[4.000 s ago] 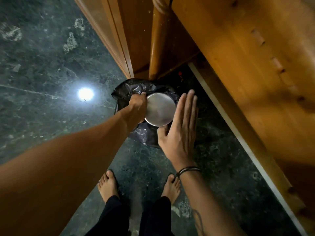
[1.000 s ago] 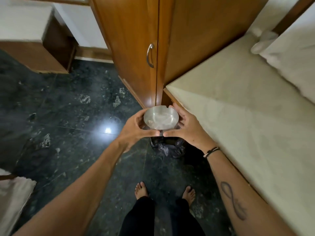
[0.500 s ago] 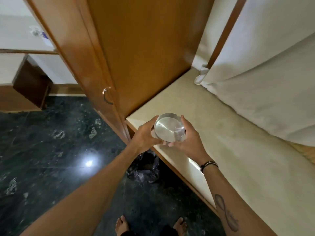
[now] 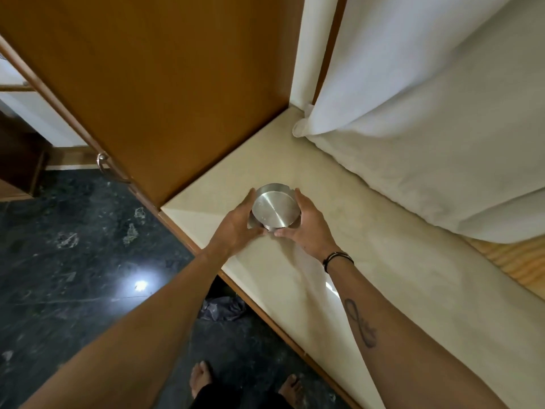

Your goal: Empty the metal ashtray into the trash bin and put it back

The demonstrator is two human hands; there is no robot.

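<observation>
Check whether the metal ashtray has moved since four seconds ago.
Yes. The metal ashtray, then over the trash bin on the floor, is now up over the pale ledge, away from the bin.

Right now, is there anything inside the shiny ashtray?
The ashtray, held by the left hand and right hand over the ledge, shows a bare, shiny metal inside. The hands hide parts of its sides.

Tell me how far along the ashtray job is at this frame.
Done, apparently: the metal ashtray shows a clean bare inside, and the black-lined trash bin sits below the counter edge, away from it. In hand: the left hand and right hand both grip the ashtray over the pale countertop, tilted toward the camera. Left: setting it flat and letting go.
</observation>
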